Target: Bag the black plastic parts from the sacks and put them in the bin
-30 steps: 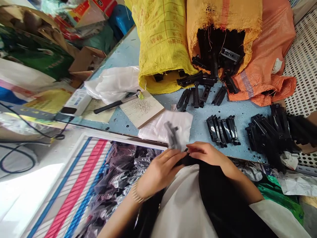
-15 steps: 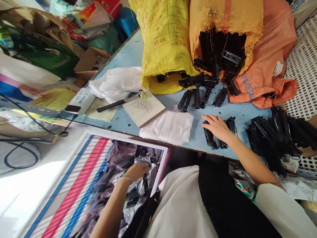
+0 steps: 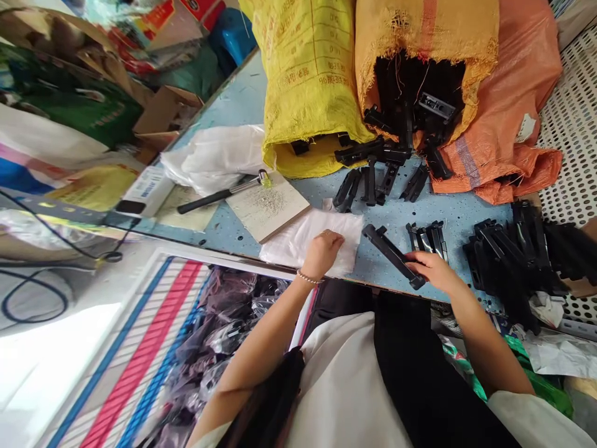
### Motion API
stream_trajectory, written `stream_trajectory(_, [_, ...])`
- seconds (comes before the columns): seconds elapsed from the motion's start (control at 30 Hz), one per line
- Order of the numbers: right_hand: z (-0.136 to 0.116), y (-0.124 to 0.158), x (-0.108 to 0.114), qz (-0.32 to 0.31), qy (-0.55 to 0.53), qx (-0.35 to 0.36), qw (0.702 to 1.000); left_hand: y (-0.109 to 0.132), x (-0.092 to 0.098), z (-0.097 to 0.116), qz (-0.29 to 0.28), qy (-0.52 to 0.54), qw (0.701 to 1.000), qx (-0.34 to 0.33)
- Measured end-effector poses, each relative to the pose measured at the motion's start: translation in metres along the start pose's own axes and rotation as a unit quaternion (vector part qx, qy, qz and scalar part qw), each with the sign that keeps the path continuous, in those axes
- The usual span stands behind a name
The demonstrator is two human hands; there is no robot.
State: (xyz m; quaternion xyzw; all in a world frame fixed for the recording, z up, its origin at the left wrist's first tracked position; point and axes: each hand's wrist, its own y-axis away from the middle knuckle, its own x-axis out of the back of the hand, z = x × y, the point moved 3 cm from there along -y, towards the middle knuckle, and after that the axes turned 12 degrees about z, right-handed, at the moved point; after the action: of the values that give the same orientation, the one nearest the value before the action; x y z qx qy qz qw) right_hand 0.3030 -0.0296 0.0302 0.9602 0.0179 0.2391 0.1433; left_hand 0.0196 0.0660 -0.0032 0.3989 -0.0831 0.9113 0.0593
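Observation:
My left hand (image 3: 326, 247), with a beaded bracelet at the wrist, is closed at the right part of a stack of clear plastic bags (image 3: 291, 239); its fingertips are pressed together on the film. In my right hand (image 3: 426, 266) is a long black plastic part (image 3: 392, 252), held near its lower end and tilted over the blue table (image 3: 237, 102). Just beyond that hand lie several black parts (image 3: 429, 238) side by side. More loose black parts (image 3: 370, 180) lie in front of the yellow sack (image 3: 314, 81) and the orange sack (image 3: 424, 31).
A hammer (image 3: 205, 200) rests partly on a board (image 3: 268, 208). At the right is a pile of black parts (image 3: 504, 255). Below the table's left front edge stands a striped bin (image 3: 153, 348) holding bagged parts (image 3: 224, 336). A white box (image 3: 147, 190) is at the left.
My left hand has risen from the bin of bagged parts to the plastic bags. My right hand has picked up one black part from the small group and turned it.

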Motion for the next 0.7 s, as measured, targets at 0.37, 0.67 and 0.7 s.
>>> stream_trajectory(0.37, [-0.001,0.003,-0.099,-0.137,-0.504,-0.254,0.814,0.002,0.007,-0.017,0.068,0.123,0.988,0.062])
stream_trajectory(0.67, [0.011,-0.012,-0.127,-0.163,-0.485,-0.248,0.823,0.051,0.024,0.026,0.089,0.04,0.964,-0.248])
stream_trajectory(0.7, [0.008,-0.013,-0.126,-0.128,-0.472,-0.225,0.843,0.061,0.024,0.037,0.066,0.067,0.953,-0.288])
